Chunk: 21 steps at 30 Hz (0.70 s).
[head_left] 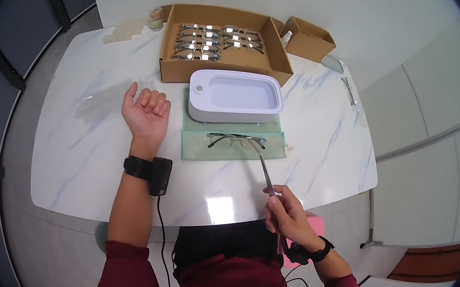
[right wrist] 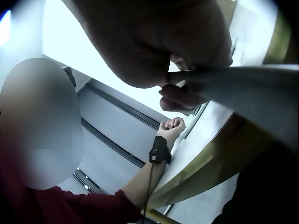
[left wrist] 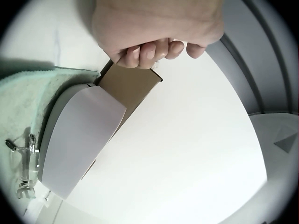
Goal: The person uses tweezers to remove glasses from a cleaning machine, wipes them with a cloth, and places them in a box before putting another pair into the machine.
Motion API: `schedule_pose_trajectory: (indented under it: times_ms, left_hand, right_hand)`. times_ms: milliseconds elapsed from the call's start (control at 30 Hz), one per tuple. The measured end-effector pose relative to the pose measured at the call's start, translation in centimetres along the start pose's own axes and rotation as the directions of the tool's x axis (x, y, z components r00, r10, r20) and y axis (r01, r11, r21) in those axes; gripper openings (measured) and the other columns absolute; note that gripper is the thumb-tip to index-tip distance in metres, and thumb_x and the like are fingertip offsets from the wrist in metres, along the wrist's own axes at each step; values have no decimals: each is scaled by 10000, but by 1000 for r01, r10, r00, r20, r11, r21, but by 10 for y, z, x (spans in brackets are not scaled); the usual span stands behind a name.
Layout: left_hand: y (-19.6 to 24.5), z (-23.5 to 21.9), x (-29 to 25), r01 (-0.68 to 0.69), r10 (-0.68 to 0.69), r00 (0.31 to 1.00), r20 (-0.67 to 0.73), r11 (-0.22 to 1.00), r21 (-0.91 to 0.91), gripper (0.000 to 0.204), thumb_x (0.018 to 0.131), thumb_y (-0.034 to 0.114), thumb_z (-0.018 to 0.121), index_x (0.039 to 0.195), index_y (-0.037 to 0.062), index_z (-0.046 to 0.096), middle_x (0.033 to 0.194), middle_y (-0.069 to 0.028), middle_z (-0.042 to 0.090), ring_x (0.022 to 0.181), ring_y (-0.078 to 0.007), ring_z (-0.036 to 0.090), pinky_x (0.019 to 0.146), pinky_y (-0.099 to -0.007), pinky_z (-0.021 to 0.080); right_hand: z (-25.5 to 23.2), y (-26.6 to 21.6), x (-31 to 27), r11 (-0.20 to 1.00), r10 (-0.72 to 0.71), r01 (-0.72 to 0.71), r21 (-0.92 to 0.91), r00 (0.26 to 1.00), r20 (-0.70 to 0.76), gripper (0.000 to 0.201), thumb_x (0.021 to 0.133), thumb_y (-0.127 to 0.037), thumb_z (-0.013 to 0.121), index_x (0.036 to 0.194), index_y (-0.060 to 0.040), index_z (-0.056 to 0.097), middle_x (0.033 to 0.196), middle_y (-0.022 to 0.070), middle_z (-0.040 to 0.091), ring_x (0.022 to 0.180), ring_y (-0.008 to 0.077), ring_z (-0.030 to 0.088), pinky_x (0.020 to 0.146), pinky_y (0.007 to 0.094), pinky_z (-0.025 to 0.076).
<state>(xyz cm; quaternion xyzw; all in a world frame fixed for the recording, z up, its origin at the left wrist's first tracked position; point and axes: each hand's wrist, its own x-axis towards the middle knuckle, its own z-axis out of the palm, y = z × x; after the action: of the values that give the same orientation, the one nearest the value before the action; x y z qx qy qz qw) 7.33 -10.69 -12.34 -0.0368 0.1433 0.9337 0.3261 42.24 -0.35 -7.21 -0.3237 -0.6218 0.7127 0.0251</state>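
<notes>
In the head view, a pair of glasses [head_left: 236, 137] lies on a green cloth [head_left: 197, 154], in front of a white oblong basin [head_left: 227, 115]. My right hand [head_left: 288, 214] grips metal tweezers [head_left: 267, 174] near the table's front edge. Their tips are at the right-hand lens; whether they pinch it, I cannot tell. Left of the cloth, my left hand [head_left: 146, 116] is palm up with loosely curled fingers, holding nothing. The left wrist view shows the curled left hand [left wrist: 156, 23] and the glasses [left wrist: 28, 161]. In the right wrist view, the right hand [right wrist: 159, 42] holds the tweezers [right wrist: 252, 93].
Behind the basin, a cardboard tray [head_left: 176, 73] holds several pairs of glasses. A small box [head_left: 312, 43] with a white bottle stands to its right. Clear plastic [head_left: 97, 102] lies at the left, near a jar [head_left: 156, 20]. Another metal tool [head_left: 349, 91] is at the right edge.
</notes>
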Motion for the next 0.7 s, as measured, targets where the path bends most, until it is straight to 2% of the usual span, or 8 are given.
schedule_pose_trajectory:
  times_ms: [100,133,200,233,267,400,500,700]
  left_hand:
    - [2,-1,1,-2,3,1000,15,1000,-18,487,965,358,526,604,133,289,584,4,213,560,-148,253,544,-295,253]
    - [1,-1,1,-4,4,1000,15,1000,-21,488,963,361,528,604,132,289,584,3,213,561,-149,254,544,-296,254]
    - [2,-1,2,-6,6,1000,14,1000,-29,488,963,360,529,604,131,291,584,3,217,562,-149,255,543,-297,254]
    - [3,-1,2,-6,7,1000,16,999,-34,487,962,359,531,603,130,292,583,2,220,563,-150,256,542,-298,255]
    - [3,-2,2,-9,9,1000,14,999,-36,487,962,359,531,603,130,292,583,2,220,563,-150,256,542,-298,255]
    - [2,-1,3,1,-1,1000,-6,999,-51,487,959,356,531,599,129,295,577,1,220,560,-150,258,540,-298,255]
    - [0,-1,2,8,-9,1000,-9,999,-44,488,959,356,530,595,129,297,573,2,219,556,-150,257,539,-297,255]
    - [-3,2,0,17,-18,1000,-8,999,-43,490,956,356,528,585,129,304,562,1,226,550,-149,258,536,-295,254]
  right_hand:
    - [-13,-2,1,803,-328,236,-547,942,-75,337,974,-137,622,1272,-6,533,736,66,584,527,121,542,478,277,421]
    - [-20,-7,2,802,-325,234,-549,943,-73,337,974,-137,622,1272,-6,533,736,66,584,527,121,542,478,277,421]
    - [-33,-16,7,395,-578,385,-834,810,100,378,933,-102,657,1280,-4,542,716,93,553,564,199,554,520,310,455]
    - [-33,-29,5,361,-510,305,-881,855,88,439,887,-65,684,1299,-9,544,751,110,530,617,270,571,556,357,485]
    - [-36,-35,4,359,-509,307,-882,856,91,439,887,-65,684,1299,-9,544,751,110,530,617,270,571,556,357,485]
    - [-55,-48,7,61,-504,305,-950,831,235,487,880,-64,681,1344,-40,536,847,105,538,620,261,602,528,393,491]
    - [-60,-61,8,-304,-445,257,-917,813,375,547,890,-149,690,1405,-86,515,803,68,514,570,191,584,447,335,453]
    - [-55,-80,8,-400,-381,244,-883,832,403,585,881,-190,706,1421,-96,500,785,70,502,573,181,584,444,330,444]
